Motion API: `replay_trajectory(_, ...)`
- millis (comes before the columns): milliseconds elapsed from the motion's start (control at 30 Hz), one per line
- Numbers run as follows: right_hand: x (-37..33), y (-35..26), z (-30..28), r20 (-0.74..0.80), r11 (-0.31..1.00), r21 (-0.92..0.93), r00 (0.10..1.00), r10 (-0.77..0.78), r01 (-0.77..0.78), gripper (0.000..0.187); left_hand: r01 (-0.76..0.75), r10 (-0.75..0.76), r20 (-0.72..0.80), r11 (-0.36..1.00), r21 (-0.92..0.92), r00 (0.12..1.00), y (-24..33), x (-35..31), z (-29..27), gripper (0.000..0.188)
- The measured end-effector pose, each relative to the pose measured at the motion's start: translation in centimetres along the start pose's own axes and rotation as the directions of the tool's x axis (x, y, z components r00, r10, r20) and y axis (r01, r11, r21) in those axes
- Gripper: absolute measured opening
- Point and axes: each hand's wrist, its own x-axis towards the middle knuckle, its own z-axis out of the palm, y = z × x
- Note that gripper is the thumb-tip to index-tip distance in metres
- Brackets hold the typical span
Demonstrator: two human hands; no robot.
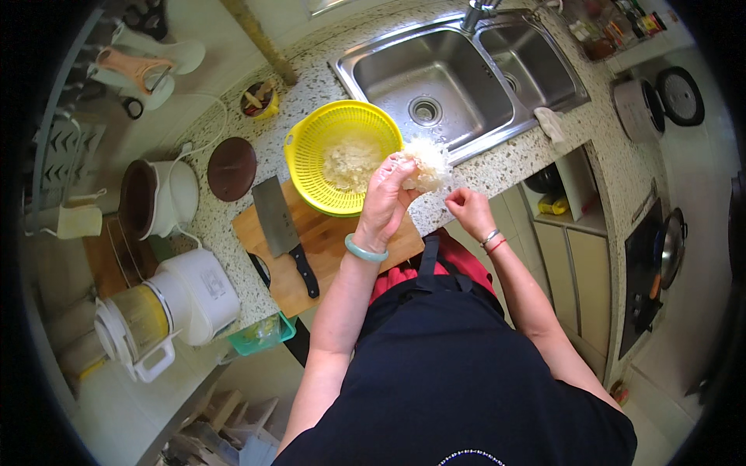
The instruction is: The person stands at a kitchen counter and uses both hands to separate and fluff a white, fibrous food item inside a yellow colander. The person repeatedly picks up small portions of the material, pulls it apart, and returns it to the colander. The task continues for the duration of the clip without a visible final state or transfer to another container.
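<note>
My left hand [382, 203], with a pale green bangle at its wrist, is closed round a frilly, translucent white clump that looks like white fungus [430, 165]. It holds the clump up beside the right rim of a yellow colander [301, 159]. Inside the colander lies a heap of small whitish pieces [348, 161]. To the right of the clump and apart from it, my right hand [471, 211] has its fingers pinched together; whatever they may hold is too small to make out. A wooden cutting board [330, 256] lies below the colander, with a cleaver [280, 225] on its left part.
A steel double sink [423, 74] is set behind the colander. Left of the board are a dark round lid [231, 169], a white pot [175, 194] and a blender [190, 299]. A cloth [550, 126] rests by the sink's front edge. A pan [672, 245] stands far right.
</note>
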Motion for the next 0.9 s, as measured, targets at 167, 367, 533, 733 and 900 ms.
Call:
replay_trajectory(167,-1.7,1.0,1.6,0.014,0.98,-0.197,0.999,-0.035,0.037,0.02,0.04,-0.04,-0.001,0.998,0.046,0.999,-0.4,0.2,0.0,0.027)
replay_trajectory(367,-0.9,2.0,3.7,-0.017,0.919,-0.356,0.983,-0.184,0.166,0.015,0.008,-0.008,0.004,0.999,0.051,1.0,0.7,-0.2,-0.6,0.032)
replay_trajectory(533,0.7,1.0,2.8,-0.09,0.973,-0.189,0.985,-0.148,0.129,0.009,-0.057,0.059,-0.059,0.998,0.034,0.997,1.8,-0.6,-1.8,0.035)
replay_trajectory(733,3.2,-11.0,-2.2,-0.149,0.908,0.351,0.971,-0.185,0.227,0.009,-0.2,0.199,-0.258,0.98,0.024,0.945,3.6,-2.3,-3.2,0.025)
replay_trajectory(900,5.7,-16.4,-0.3,-0.062,0.756,0.02,0.755,-0.653,0.655,0.01,-0.302,0.333,-0.306,0.942,0.147,0.892,5.1,-3.5,-3.4,0.026)
